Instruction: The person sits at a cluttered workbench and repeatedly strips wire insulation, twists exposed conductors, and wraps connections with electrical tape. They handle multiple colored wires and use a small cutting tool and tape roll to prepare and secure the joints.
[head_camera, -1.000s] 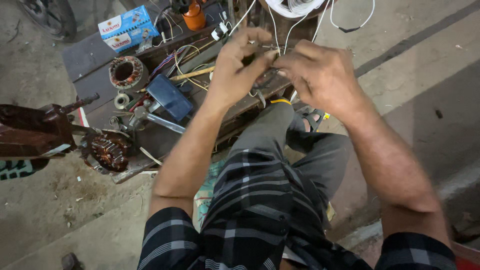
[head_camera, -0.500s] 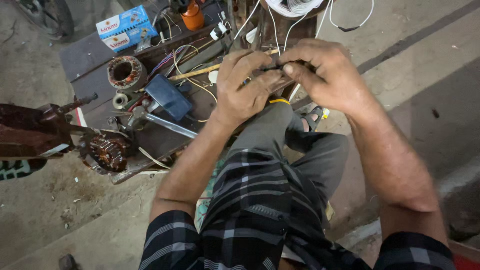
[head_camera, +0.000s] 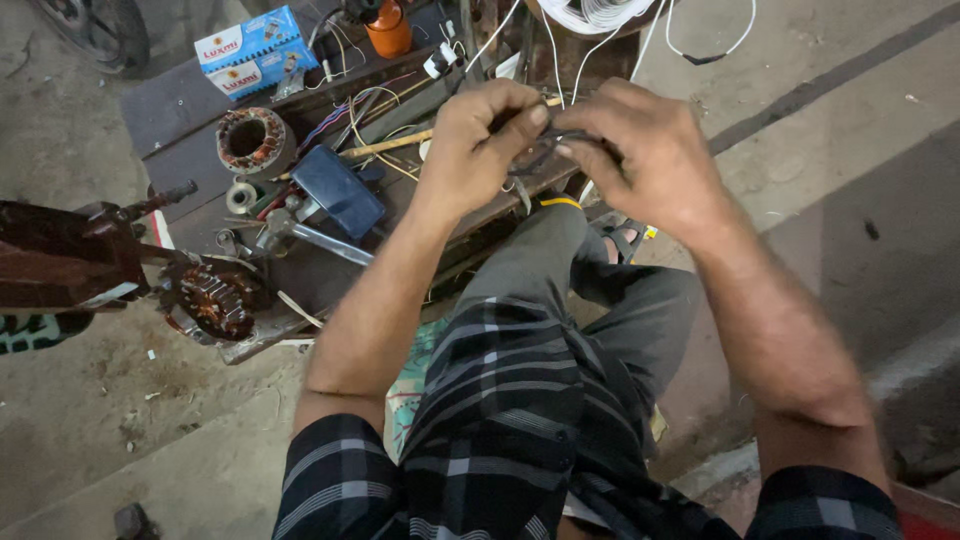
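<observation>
Dark thin wire (head_camera: 548, 150) is pinched between both hands just above the wooden bench (head_camera: 200, 110), over the knee. Left hand (head_camera: 480, 150) is closed on it, thumb against fingertips; right hand (head_camera: 645, 160) is clamped on the other end. Exact strand count cannot be told. Judged: tension should be kept even and the twist made close to the fingertips, so nothing kinks. Blue case (head_camera: 338, 190), copper-wound stator (head_camera: 250, 142), second winding (head_camera: 212, 298) and orange bottle (head_camera: 388, 32) are left lying well apart on the left
</observation>
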